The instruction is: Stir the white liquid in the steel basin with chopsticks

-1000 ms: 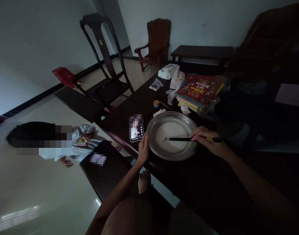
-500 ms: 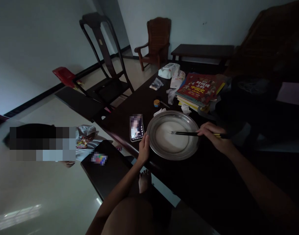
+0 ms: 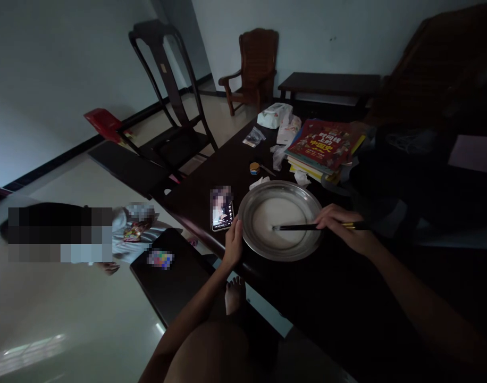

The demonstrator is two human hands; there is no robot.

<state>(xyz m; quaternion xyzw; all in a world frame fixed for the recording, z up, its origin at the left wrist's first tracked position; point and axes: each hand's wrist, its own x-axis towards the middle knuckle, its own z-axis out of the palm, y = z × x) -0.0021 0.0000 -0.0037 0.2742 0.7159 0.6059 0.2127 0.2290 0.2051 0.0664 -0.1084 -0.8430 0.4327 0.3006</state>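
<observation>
chopsticks (image 3: pixel 295 227) lie level across the metal pan (image 3: pixel 249 223), tips pointing left into pale batter, pinched shut in the right hand (image 3: pixel 339 226) grip. left hand (image 3: pixel 233 246) clasps the near-left rim. phone (image 3: pixel 221 208) just left on the counter (image 3: pixel 235 165), books (image 3: pixel 323 143) behind.
</observation>
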